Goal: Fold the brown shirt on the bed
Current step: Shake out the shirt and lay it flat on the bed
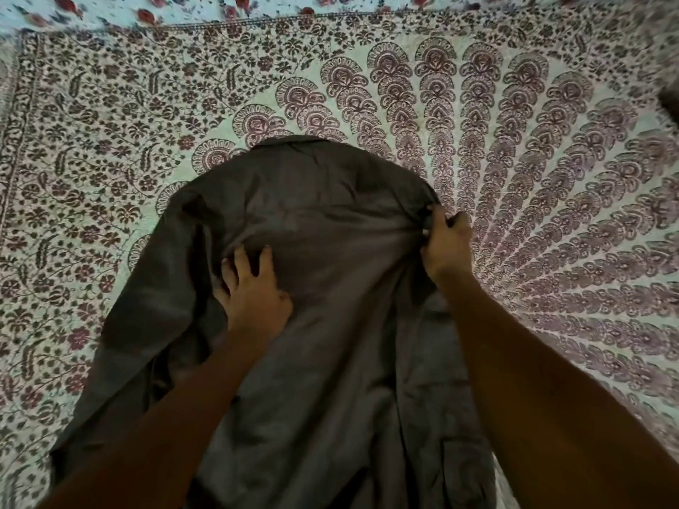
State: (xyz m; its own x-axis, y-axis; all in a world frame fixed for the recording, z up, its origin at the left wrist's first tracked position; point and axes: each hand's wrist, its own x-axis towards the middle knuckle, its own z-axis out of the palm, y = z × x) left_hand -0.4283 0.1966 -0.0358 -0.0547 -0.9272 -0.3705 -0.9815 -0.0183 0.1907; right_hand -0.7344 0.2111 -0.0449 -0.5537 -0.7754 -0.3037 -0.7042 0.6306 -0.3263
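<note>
At the far left the printed bedspread (110,148) covered the bed, its dark floral border running along the left edge and a second, rose-patterned cloth (183,9) showing beyond its top hem. The brown shirt (330,361) lay on this bedspread in the middle of the view, back side up, with its collar (290,141) pointing away from the person and its hem running out of the bottom of the frame. The shirt's left-hand sleeve (147,325) spread outward and down toward the lower left, lying loosely wrinkled on the cloth. The left hand (253,292) rested on the back of the shirt just left of its centre, fingers spread and fairly straight, pressing the fabric flat and holding nothing. Creases in the cloth ran from beside this hand toward the right shoulder. There the right hand (446,244) gripped the shirt at the shoulder seam, fingers and thumb curled round a bunched fold of the fabric, with the edge of the garment lifted slightly and gathered toward the middle. The right side of the shirt below that hand lay folded inward in a long vertical pleat, partly hidden under the right forearm. Farther right the bedspread fanned out in rows of peacock-feather motifs.
</note>
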